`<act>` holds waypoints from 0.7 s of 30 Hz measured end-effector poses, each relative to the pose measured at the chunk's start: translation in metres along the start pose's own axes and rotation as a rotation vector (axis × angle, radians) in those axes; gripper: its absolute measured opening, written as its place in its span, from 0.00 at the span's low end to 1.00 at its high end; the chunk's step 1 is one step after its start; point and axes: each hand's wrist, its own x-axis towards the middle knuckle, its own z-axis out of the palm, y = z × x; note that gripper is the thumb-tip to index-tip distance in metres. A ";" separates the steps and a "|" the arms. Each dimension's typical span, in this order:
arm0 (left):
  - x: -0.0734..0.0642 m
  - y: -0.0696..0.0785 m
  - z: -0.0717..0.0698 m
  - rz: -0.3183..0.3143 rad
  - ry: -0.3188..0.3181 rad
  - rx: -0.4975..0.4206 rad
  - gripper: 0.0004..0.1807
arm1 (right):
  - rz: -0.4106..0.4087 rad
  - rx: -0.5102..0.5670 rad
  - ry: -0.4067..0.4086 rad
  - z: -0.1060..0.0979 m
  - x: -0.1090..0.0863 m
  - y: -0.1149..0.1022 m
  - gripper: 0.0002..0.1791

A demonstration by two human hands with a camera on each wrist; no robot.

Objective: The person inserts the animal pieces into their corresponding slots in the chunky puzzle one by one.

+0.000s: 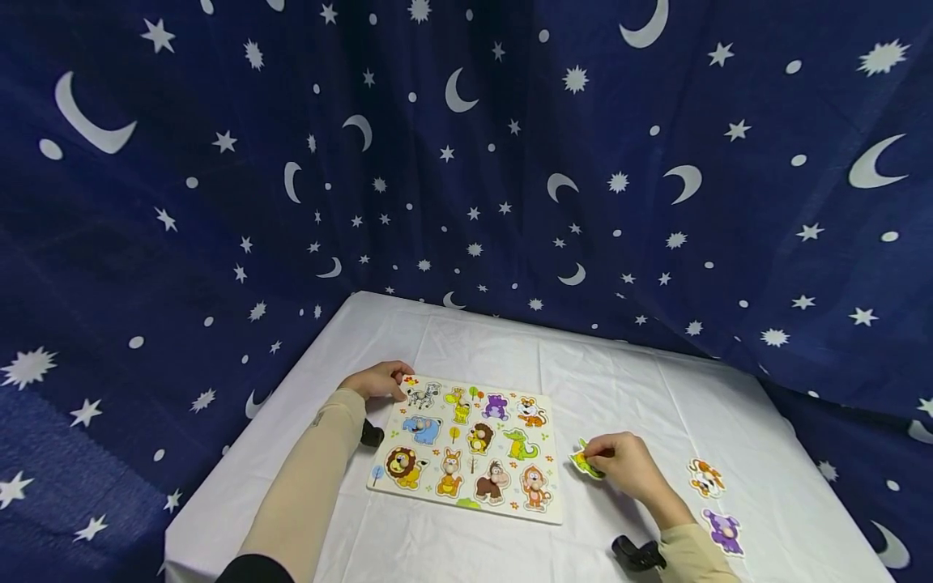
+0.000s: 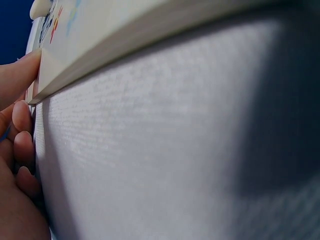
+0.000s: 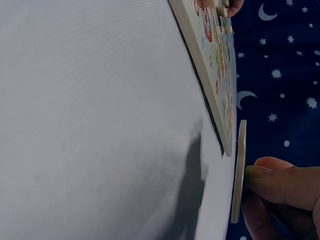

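Note:
A white animal puzzle board (image 1: 437,375) lies on the table. My left hand (image 1: 375,380) holds it at the far left corner; in the left wrist view the thumb (image 2: 22,75) lies against its edge and the other fingers curl beside it. To the right of the board, my right hand (image 1: 623,461) pinches a green crocodile puzzle piece (image 1: 580,464) between thumb and fingertips. In the right wrist view that crocodile piece (image 3: 240,170) stands edge-on and looks raised off the cloth. Its knob is mostly hidden by the fingers.
A tiger piece (image 1: 705,478) and a purple hippo piece (image 1: 724,532) lie on the white tablecloth (image 1: 627,372), right of my right hand. Several animals fill the board, including a lion (image 1: 403,468) and a gorilla (image 1: 492,483). A starry blue curtain (image 1: 496,186) hangs behind.

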 end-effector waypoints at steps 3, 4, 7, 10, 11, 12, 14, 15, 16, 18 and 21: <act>0.001 -0.001 -0.001 -0.007 0.011 0.004 0.28 | -0.007 0.003 -0.008 0.002 0.003 -0.002 0.06; 0.001 -0.001 -0.001 -0.008 0.013 0.005 0.27 | -0.014 0.006 -0.014 0.002 0.004 -0.003 0.07; 0.003 0.000 -0.002 -0.014 0.019 0.004 0.26 | -0.026 0.010 -0.022 0.004 0.007 -0.006 0.08; 0.004 0.000 -0.003 -0.009 0.010 -0.003 0.26 | -0.045 0.002 -0.027 0.006 0.010 -0.008 0.08; 0.005 -0.001 -0.002 -0.007 0.007 -0.005 0.26 | -0.051 -0.001 -0.027 0.007 0.010 -0.009 0.08; 0.005 -0.001 -0.002 -0.008 0.006 -0.006 0.26 | -0.053 -0.002 -0.027 0.008 0.011 -0.011 0.08; 0.006 -0.002 -0.002 -0.010 0.005 -0.004 0.26 | -0.063 -0.006 -0.032 0.010 0.013 -0.013 0.08; 0.006 -0.002 -0.002 -0.013 0.007 -0.005 0.26 | -0.070 -0.005 -0.036 0.011 0.014 -0.014 0.08; 0.006 -0.003 -0.001 -0.016 0.008 -0.008 0.26 | -0.072 -0.003 -0.036 0.012 0.015 -0.016 0.08; 0.005 -0.003 -0.001 -0.023 0.010 -0.013 0.26 | -0.075 0.004 -0.037 0.015 0.017 -0.018 0.08; 0.005 -0.004 -0.001 -0.027 0.010 -0.014 0.26 | -0.093 0.017 -0.041 0.019 0.020 -0.021 0.08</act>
